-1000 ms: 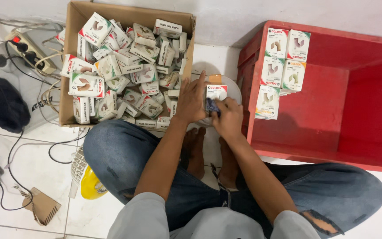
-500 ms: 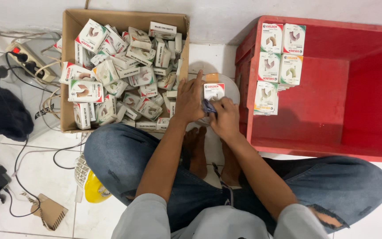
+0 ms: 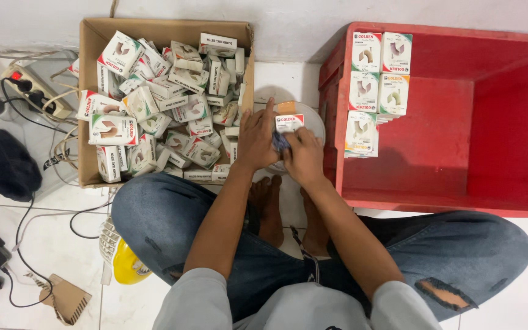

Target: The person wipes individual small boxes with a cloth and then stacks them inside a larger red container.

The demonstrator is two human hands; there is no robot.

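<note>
I sit cross-legged on a white tiled floor. My left hand (image 3: 256, 139) and my right hand (image 3: 305, 153) are together over a round white dish (image 3: 313, 119) in front of my feet. Both hold one small white box with a red band (image 3: 288, 123); a bluish item sits between my fingers under it. Just left stands an open cardboard carton (image 3: 90, 61) heaped with several similar small boxes (image 3: 172, 110). On the right is a red plastic crate (image 3: 508, 122) with several small boxes stacked neatly in its near-left corner (image 3: 374, 85).
A power strip with plugs and tangled cables (image 3: 38, 91) lies at the far left beside a dark bundle (image 3: 1, 162). A yellow and white object (image 3: 120, 260) and a folded cardboard scrap (image 3: 65, 299) lie by my left knee. A white wall runs along the top.
My hands stay together on the small box over the dish, shifting only slightly. The view has tilted a little; the carton and crate have not moved.
</note>
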